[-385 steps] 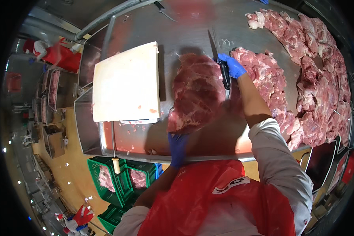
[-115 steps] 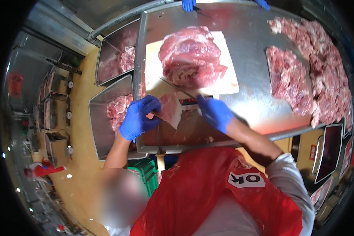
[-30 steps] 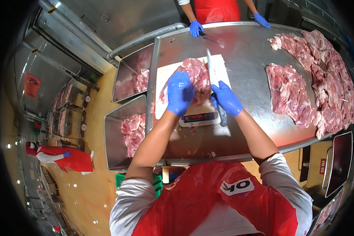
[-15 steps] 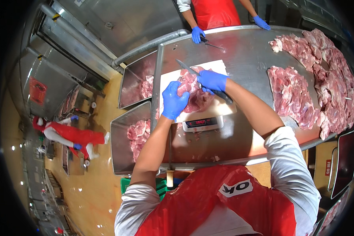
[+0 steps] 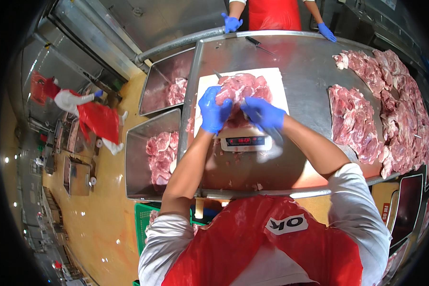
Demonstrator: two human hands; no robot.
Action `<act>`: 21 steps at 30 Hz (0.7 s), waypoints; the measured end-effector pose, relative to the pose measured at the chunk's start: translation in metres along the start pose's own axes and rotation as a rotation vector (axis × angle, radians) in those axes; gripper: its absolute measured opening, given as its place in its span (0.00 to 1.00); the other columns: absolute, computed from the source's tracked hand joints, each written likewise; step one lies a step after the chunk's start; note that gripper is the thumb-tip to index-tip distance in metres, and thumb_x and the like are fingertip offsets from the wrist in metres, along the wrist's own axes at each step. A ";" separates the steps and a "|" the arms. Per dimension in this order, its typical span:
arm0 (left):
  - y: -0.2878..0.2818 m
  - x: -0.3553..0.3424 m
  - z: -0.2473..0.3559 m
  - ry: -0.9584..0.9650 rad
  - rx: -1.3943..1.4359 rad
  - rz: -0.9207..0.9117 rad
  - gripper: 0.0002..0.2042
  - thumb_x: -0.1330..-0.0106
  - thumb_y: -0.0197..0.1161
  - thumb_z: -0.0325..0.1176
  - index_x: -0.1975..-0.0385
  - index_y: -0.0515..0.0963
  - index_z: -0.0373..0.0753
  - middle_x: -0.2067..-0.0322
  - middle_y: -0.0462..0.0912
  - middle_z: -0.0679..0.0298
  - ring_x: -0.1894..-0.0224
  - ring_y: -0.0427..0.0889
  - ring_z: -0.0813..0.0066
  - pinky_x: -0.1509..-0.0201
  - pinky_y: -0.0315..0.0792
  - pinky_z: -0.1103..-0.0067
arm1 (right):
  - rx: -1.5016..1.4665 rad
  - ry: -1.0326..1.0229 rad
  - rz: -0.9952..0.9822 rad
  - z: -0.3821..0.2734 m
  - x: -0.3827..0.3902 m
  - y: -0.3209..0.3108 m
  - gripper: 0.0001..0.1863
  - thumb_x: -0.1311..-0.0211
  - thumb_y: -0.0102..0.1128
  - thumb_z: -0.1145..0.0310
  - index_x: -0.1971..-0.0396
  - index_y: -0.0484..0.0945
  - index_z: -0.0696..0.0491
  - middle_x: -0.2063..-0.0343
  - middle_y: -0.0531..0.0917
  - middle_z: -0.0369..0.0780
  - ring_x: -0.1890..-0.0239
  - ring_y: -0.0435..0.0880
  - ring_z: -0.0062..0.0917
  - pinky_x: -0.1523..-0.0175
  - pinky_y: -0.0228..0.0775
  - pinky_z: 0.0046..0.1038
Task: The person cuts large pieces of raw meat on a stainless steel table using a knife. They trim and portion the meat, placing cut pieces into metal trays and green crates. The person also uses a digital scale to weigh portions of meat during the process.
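Observation:
My left hand (image 5: pixel 215 109) in a blue glove grips the left side of a raw meat piece (image 5: pixel 243 86) on a white board (image 5: pixel 276 86), which rests on a digital scale (image 5: pixel 245 143) on the steel table (image 5: pixel 295 66). My right hand (image 5: pixel 264 114), also gloved and somewhat blurred, is closed on a knife at the meat's right side; much of the blade is hidden behind meat and hand, with its tip (image 5: pixel 217 74) showing at the board's far edge.
Meat slabs (image 5: pixel 352 119) cover the table's right side. Two steel bins (image 5: pixel 140 152) with meat adjoin the left. A green crate (image 5: pixel 143 221) sits below. A co-worker's hands (image 5: pixel 231 23) are at the far edge near a black-handled knife (image 5: pixel 255 42); another person (image 5: pixel 95 119) walks at left.
Since half a second ago my right hand has moved slightly down with the knife. The co-worker's hand has left the far knife and risen, fingers spread. The person at left has moved.

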State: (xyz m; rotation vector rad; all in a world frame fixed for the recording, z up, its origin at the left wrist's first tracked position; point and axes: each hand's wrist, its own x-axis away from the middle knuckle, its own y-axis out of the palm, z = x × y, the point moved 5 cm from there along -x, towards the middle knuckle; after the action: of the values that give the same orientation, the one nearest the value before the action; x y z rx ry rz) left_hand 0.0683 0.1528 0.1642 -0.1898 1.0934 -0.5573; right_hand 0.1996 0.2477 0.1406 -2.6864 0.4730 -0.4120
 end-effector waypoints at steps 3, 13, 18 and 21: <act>-0.004 0.000 -0.010 -0.008 0.021 0.081 0.12 0.53 0.65 0.28 0.67 0.78 0.34 0.70 0.80 0.52 0.68 0.81 0.53 0.61 0.76 0.68 | 0.238 -0.367 0.221 0.003 0.022 0.029 0.15 0.29 0.44 0.64 0.54 0.72 0.59 0.72 0.80 0.48 0.72 0.81 0.31 0.66 0.73 0.33; -0.021 0.008 -0.021 0.050 0.084 0.216 0.10 0.53 0.60 0.25 0.68 0.78 0.32 0.71 0.80 0.52 0.70 0.80 0.54 0.63 0.75 0.69 | 0.436 -0.035 -0.080 0.031 0.040 0.058 0.17 0.31 0.44 0.65 0.49 0.65 0.61 0.65 0.78 0.60 0.60 0.79 0.55 0.54 0.71 0.48; -0.052 0.016 -0.058 -0.350 0.464 0.371 0.13 0.40 0.56 0.36 0.68 0.78 0.30 0.71 0.80 0.63 0.69 0.75 0.76 0.65 0.69 0.77 | 0.462 0.143 -0.033 0.026 0.123 0.025 0.16 0.29 0.42 0.61 0.54 0.66 0.59 0.72 0.77 0.60 0.66 0.80 0.55 0.58 0.70 0.50; -0.048 0.029 -0.067 -0.211 0.403 0.340 0.19 0.37 0.56 0.45 0.67 0.78 0.31 0.70 0.80 0.63 0.68 0.76 0.75 0.63 0.70 0.78 | 0.271 0.078 0.100 -0.019 0.069 -0.018 0.14 0.30 0.43 0.60 0.59 0.66 0.58 0.79 0.78 0.55 0.75 0.81 0.48 0.66 0.72 0.43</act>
State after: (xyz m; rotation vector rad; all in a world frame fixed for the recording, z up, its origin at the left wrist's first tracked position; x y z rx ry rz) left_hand 0.0033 0.1049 0.1305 0.2802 0.7668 -0.4284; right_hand 0.2600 0.2312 0.1792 -2.3824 0.5305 -0.5141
